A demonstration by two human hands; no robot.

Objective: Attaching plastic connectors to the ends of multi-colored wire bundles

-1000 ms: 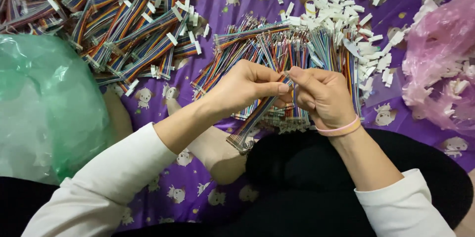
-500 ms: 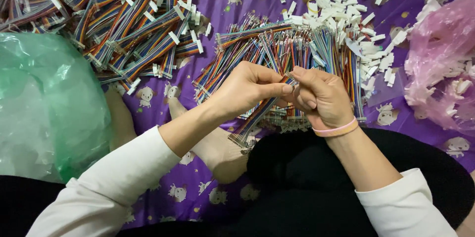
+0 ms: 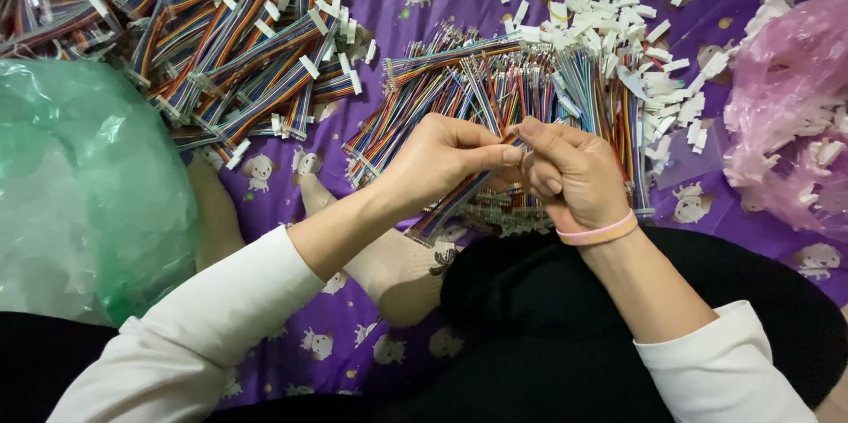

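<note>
Left hand [image 3: 442,158] and right hand [image 3: 574,176] meet, fingertips pinching one multicoloured ribbon cable [image 3: 455,202]. Beneath lies a loose cable pile [image 3: 495,87]; white connectors [image 3: 636,26] are scattered just beside it.

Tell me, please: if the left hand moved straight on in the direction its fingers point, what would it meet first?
The left hand points right, toward the right hand. Their fingertips nearly touch around a thin wire, so it would probably meet the right hand's fingers first.

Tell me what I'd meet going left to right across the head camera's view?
Green plastic bag → pile of finished ribbon cables → left hand → right hand → loose white connectors → pink plastic bag.
</note>
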